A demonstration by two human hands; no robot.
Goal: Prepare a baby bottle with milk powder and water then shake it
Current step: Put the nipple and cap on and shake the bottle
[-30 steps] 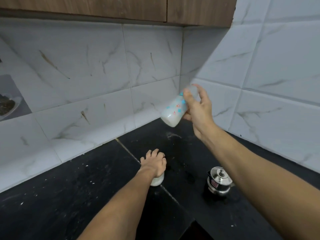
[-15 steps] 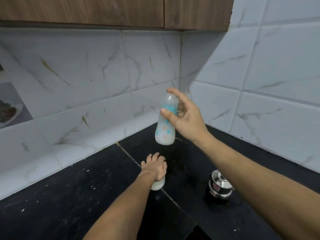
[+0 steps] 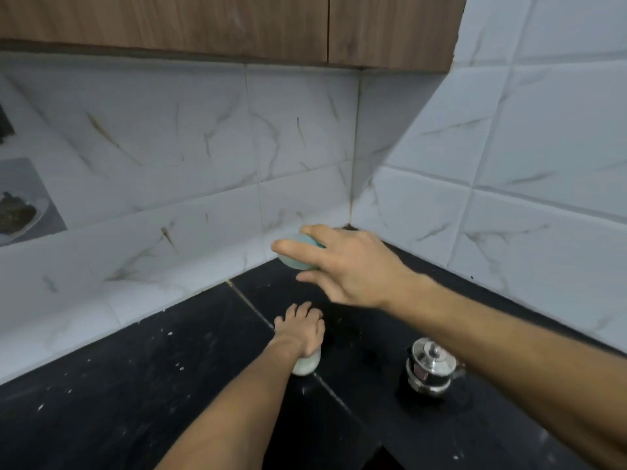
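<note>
My right hand (image 3: pixel 342 262) is raised above the black counter (image 3: pixel 135 385) and grips the baby bottle (image 3: pixel 295 257). Only a pale blue-white end of the bottle shows between the fingers; the rest is hidden behind the hand. My left hand (image 3: pixel 302 329) rests palm down on top of a small white container (image 3: pixel 305 365) that stands on the counter. Only the container's lower part shows under the hand.
A small steel pot with a lid (image 3: pixel 432 368) stands on the counter to the right, under my right forearm. Marble-look tiled walls meet in a corner behind. Wooden cabinets (image 3: pixel 237 25) hang overhead. A plate with dark food (image 3: pixel 18 215) sits far left.
My right hand has swung the bottle down and turned it, so the bottle's body is now hidden behind the fingers. My left hand has stayed on the white container.
</note>
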